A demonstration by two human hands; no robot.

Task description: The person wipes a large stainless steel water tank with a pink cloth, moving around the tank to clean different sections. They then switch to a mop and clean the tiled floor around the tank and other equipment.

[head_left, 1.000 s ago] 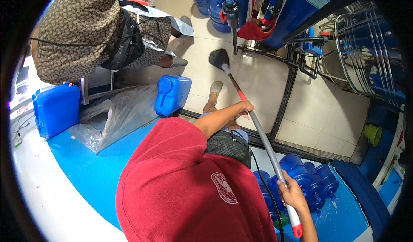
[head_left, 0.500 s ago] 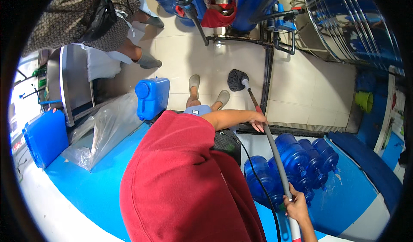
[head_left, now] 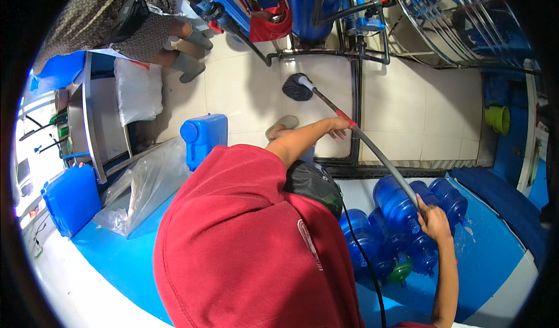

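Note:
A mop with a dark, bunched head (head_left: 297, 87) rests on the tiled floor. Its grey handle (head_left: 384, 158) has a red collar and slants down toward the right. Just by that collar, my left hand (head_left: 339, 126) is closed loosely around the handle, some fingers showing beneath it. Farther down, my right hand (head_left: 432, 217) grips the grey pole, above several blue water bottles (head_left: 396, 203). The pole's end past my right hand is hidden.
A blue jerrycan (head_left: 207, 137) stands left, beside clear plastic sheeting (head_left: 145, 182). Another blue container (head_left: 71, 200) is farther left. Black pipes (head_left: 356, 106) cross the floor; blue tanks (head_left: 314, 13) stand at the back. Another person's boots (head_left: 189, 66) are at far left. A green bucket (head_left: 498, 119) sits right.
The mop head has slid left and slightly away from me. Both hands have moved up the picture with the handle, the left one slightly left, the right one rightward.

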